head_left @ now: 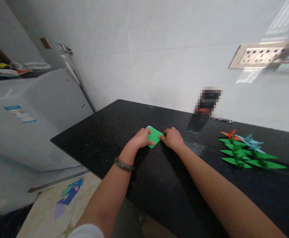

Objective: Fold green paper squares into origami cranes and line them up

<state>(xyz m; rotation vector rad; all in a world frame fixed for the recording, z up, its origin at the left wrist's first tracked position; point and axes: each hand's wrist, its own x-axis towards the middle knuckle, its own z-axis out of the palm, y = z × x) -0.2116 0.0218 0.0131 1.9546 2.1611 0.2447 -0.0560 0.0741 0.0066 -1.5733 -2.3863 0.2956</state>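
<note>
The paper (155, 135) is bright green, folded small, flat on the black surface (104, 132), one corner pointing away from me, its edges under my left grip (142, 138) and right grip (172, 138).

Green paper (154, 136) part-hidden; pixelated obj (208, 101) unidentifiable

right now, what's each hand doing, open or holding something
Left hand: fingers curled, holding the green paper down.
Right hand: fingers touch the paper's right corner; grip cannot be told.

Folded paper cranes (248, 153) on black counter (104, 132), socket panel (258, 56), white appliance (35, 125)
</note>
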